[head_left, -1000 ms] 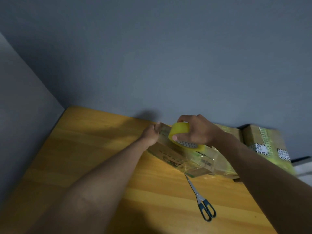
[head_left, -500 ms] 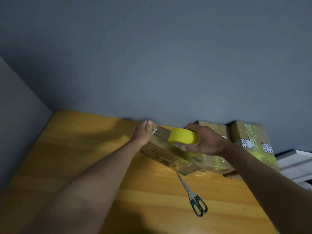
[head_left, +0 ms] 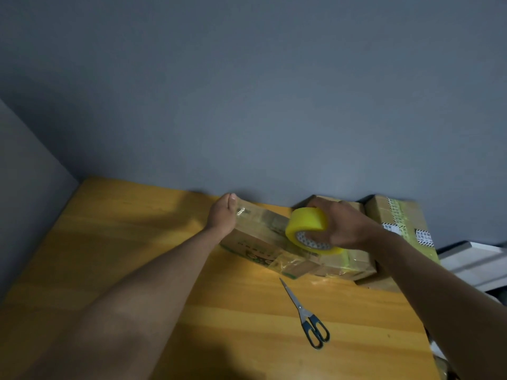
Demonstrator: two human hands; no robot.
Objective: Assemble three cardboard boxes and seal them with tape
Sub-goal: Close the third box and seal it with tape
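I see the left hand (head_left: 222, 218) laid flat against the box (head_left: 263, 237) end, pinning the tape start. The right hand (head_left: 338, 226) grips the tape roll (head_left: 307, 229) over the box top, likely to draw a strip. Scissors (head_left: 307, 316) lie near on the tabletop (head_left: 123, 242).

We see a matt cardboard box (head_left: 260, 237) under glossy yellow plastic tape (head_left: 308, 229), smooth varnished wooden table (head_left: 137, 242) (faintly streaked), metal-bladed scissors (head_left: 307, 316) at five o'clock.
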